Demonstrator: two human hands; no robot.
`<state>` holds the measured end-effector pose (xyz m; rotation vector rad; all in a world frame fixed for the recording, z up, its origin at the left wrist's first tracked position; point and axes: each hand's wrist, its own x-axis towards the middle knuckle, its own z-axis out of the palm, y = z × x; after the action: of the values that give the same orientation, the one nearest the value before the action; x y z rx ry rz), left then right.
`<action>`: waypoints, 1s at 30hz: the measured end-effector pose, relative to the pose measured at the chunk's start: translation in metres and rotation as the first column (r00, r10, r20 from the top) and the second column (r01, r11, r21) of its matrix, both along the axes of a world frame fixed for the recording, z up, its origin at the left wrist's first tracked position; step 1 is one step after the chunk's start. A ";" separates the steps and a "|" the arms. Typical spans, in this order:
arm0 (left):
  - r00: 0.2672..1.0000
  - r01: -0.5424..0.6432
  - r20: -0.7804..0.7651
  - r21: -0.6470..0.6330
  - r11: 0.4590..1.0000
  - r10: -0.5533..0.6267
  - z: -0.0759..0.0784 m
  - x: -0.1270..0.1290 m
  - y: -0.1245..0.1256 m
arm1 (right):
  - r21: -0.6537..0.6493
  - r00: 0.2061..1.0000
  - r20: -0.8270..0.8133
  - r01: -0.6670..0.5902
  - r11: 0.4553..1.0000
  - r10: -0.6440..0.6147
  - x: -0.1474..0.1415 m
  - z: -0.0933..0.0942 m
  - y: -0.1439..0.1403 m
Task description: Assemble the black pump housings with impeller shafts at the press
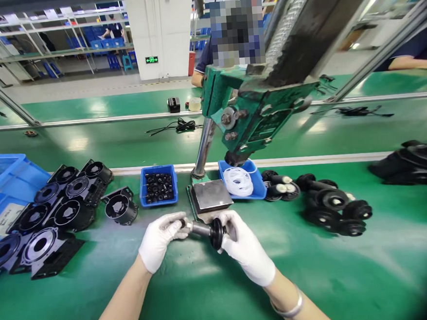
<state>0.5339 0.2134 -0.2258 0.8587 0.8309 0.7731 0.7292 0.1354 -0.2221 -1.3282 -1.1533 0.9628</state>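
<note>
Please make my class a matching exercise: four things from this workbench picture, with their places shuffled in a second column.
1. Left hand
2. Right hand
3. Small black parts
4. White rings

A. Small blue bin right of the metal plate
B. At the black disc
C. Small blue bin left of the plate
D. By the shaft's pale tip

Pairs: 1-D, 2-B, 3-C, 4-A

A dark, smooth cylindrical shaft point(203, 229) with a broad black stepped disc point(216, 234) at one end and a narrow pale tip point(189, 226) at the other lies nearly level, tip leftward, between the white-gloved left hand point(161, 240) and right hand point(246, 249). A small, round black piece point(183, 223) sits at the left fingertips, just beside the tip.
</note>
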 end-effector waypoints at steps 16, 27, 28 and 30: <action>0.981 -0.025 -0.183 0.246 0.969 0.071 -0.006 0.003 -0.002 | 0.291 0.909 0.412 -0.057 0.955 -0.071 -0.012 0.004 0.004; 0.994 -0.050 -0.089 0.138 0.989 0.063 -0.005 0.011 -0.008 | 0.011 0.995 -0.021 0.095 0.995 -0.095 -0.017 -0.027 0.009; 0.997 -0.045 -0.059 0.139 0.989 0.054 -0.004 0.011 -0.009 | 0.011 0.996 -0.026 0.090 0.996 -0.090 -0.016 -0.026 0.009; 1.000 -0.019 0.011 0.156 0.988 0.018 -0.002 0.009 -0.011 | 0.025 0.996 -0.027 0.080 0.996 -0.080 -0.015 -0.024 0.008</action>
<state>0.5429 0.2029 -0.2280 0.9870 0.7781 0.8668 0.7137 0.1434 -0.2457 -1.3273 -1.0812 0.9020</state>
